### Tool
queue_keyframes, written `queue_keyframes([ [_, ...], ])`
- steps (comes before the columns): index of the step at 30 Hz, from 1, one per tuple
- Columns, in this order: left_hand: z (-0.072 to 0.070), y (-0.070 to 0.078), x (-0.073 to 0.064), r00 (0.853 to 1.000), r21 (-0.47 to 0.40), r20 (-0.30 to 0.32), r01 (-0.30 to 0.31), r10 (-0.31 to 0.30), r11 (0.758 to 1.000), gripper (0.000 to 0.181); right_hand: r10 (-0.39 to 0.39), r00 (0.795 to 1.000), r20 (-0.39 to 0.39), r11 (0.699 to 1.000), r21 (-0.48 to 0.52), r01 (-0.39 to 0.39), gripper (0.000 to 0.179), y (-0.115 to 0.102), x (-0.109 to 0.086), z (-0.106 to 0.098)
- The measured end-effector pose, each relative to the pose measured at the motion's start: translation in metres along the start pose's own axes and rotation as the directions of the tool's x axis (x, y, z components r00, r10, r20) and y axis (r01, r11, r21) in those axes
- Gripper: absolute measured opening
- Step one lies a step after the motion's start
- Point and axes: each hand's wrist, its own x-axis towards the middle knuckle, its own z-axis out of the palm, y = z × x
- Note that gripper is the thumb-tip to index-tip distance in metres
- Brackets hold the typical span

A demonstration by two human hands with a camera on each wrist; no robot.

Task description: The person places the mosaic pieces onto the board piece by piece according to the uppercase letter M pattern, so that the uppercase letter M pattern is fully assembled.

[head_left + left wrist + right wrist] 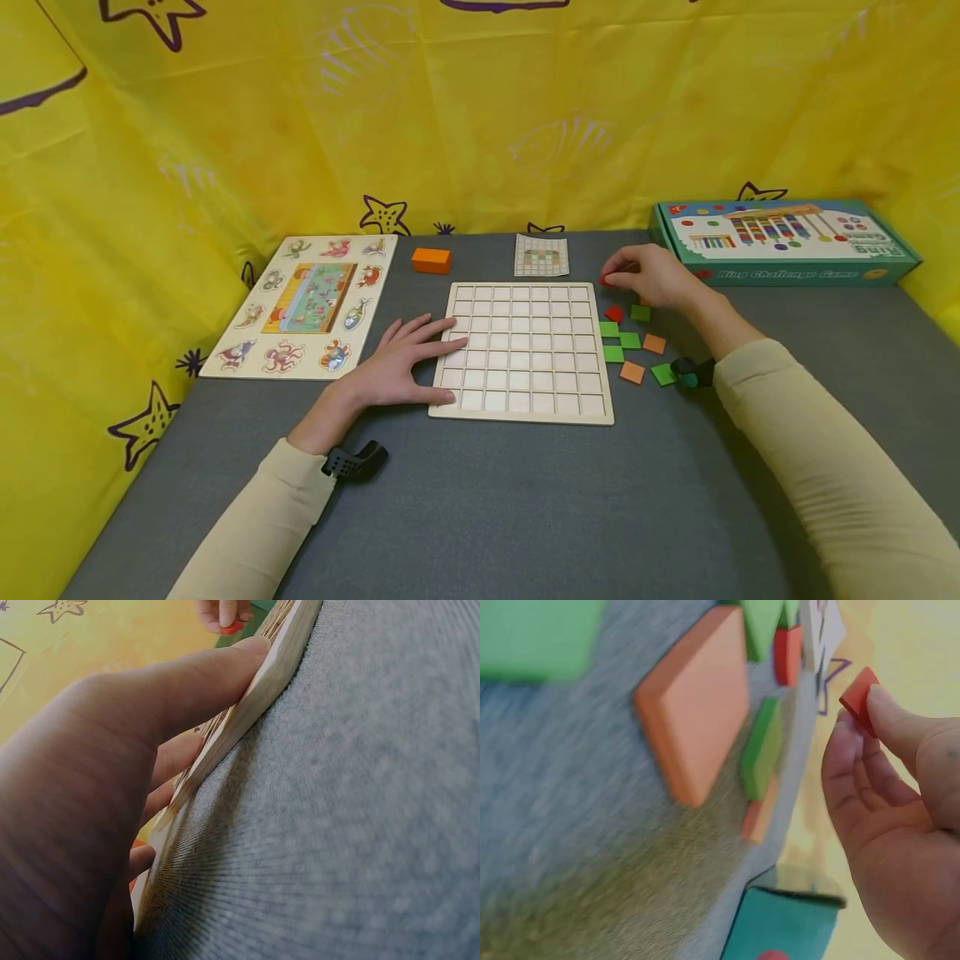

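Note:
A pale wooden grid board (525, 350) lies on the dark table, its squares bare. My left hand (405, 362) rests at its left edge, fingers spread and fairly straight, thumb and fingertips on the rim. In the left wrist view the thumb (202, 682) lies along the board's edge (247, 705). Right of the board's far corner, my right hand (648, 275) pinches a small red tile (860, 697) between thumb and fingertips, above the table. Below that hand lie loose green tiles (630, 340), orange tiles (632, 372) and another red tile (614, 313).
A printed pattern card (542, 256) lies behind the board, with an orange block (432, 261) to its left. At left sits a sea-animal puzzle board (375, 292). A green Ring Challenge Game box (787, 273) stands back right. A yellow cloth (480, 125) hangs behind.

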Motion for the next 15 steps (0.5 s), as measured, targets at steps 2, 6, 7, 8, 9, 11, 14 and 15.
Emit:
queue_keyframes([
  [2, 0.000, 0.000, 0.000, 1.000, 0.004, 0.003, 0.001, -0.001, 1.000, 0.081, -0.007, 1.000, 0.002, 1.000, 0.019, 0.007, 0.018, -0.004, 0.001, 0.001],
  [6, 0.000, 0.000, 0.000, 1.000, 0.006, 0.007, 0.002, -0.002, 1.000, 0.081, -0.022, 1.000, 0.018, 0.998, 0.061, 0.021, 0.019, -0.012, 0.001, 0.003],
  [7, 0.000, 0.000, 0.000, 1.000, 0.006, 0.008, 0.002, -0.002, 1.000, 0.081, -0.024, 0.999, 0.024, 0.997, 0.072, 0.022, 0.019, -0.014, 0.001, 0.004],
  [8, 0.000, 0.000, 0.000, 1.000, 0.008, 0.008, 0.002, -0.002, 1.000, 0.081, -0.026, 0.999, 0.029, 0.996, 0.081, 0.023, 0.019, -0.016, 0.001, 0.005],
  [9, 0.000, 0.000, 0.000, 1.000, 0.009, 0.008, 0.001, -0.001, 1.000, 0.081, -0.028, 0.999, 0.035, 0.996, 0.089, 0.024, 0.020, -0.019, 0.002, 0.006],
  [11, 0.000, 0.000, 0.000, 1.000, 0.010, 0.006, -0.002, 0.002, 1.000, 0.081, -0.035, 0.998, 0.044, 0.994, 0.104, 0.030, 0.020, -0.024, 0.003, 0.008],
  [14, 0.000, 0.000, 0.000, 1.000, 0.012, 0.002, -0.006, 0.006, 1.000, 0.081, -0.048, 0.997, 0.056, 0.993, 0.114, 0.041, 0.021, -0.030, 0.007, 0.012],
  [15, 0.000, 0.000, 0.000, 1.000, 0.012, 0.001, -0.008, 0.008, 1.000, 0.081, -0.055, 0.997, 0.060, 0.992, 0.115, 0.047, 0.021, -0.032, 0.009, 0.014],
])
